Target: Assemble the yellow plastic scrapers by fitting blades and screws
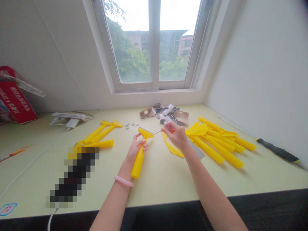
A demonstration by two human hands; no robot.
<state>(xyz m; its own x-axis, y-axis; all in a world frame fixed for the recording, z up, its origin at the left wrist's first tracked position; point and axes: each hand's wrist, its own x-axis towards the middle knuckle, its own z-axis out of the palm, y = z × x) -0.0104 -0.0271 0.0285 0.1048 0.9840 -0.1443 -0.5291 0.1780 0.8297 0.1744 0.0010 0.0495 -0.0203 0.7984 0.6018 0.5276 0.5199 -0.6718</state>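
My left hand (135, 148), with a pink coil band on its wrist, is wrapped round the neck of a yellow scraper (139, 160). The scraper's wide head points away from me and its handle towards me. My right hand (175, 134) pinches a small screwdriver, whose thin metal shaft (157, 132) reaches left to the right end of the scraper head. The screwdriver's grip is mostly hidden by the fingers. Loose yellow plates (173, 149) lie under and beside my right hand. Small screws (127, 126) lie in little piles beyond my left hand.
Several yellow handles (216, 149) are heaped at the right, near a long black-handled screwdriver (276, 150). Yellow scrapers (102, 131) lie at the left, by a pixelated dark object (74, 176). Packaging (168, 113) lies near the window; a power strip (69, 118) sits back left.
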